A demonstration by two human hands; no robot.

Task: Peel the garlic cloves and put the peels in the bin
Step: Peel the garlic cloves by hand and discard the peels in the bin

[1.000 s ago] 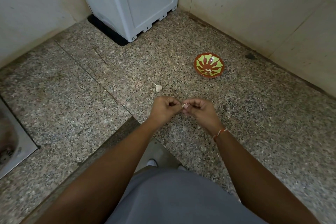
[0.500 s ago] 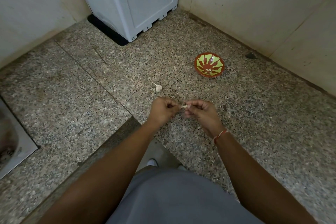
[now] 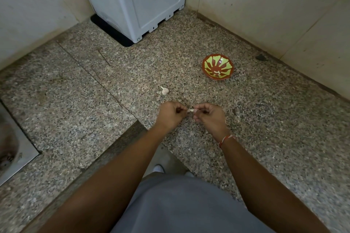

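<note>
**A:** Speckled granite desk (image 3: 265, 138), kinda rough and grainy, with a sharp inner corner cut. Both fists are curled: the left hand (image 3: 170, 114) and right hand (image 3: 210, 117) each pinch an end of one small pale garlic clove (image 3: 191, 110) between them, above the stone.

**B:** And the other bits?

**A:** A second clove (image 3: 164, 91), papery and teardrop-shaped, lies on the stone just beyond the hands. A round glossy bowl (image 3: 217, 69), red-brown with green petal shapes, sits further back, with pale scraps inside. A boxy grey plastic appliance (image 3: 136, 0) fills the corner.

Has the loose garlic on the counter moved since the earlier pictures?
No. The loose garlic lies at the same spot, left of and nearer than the bowl.
</note>
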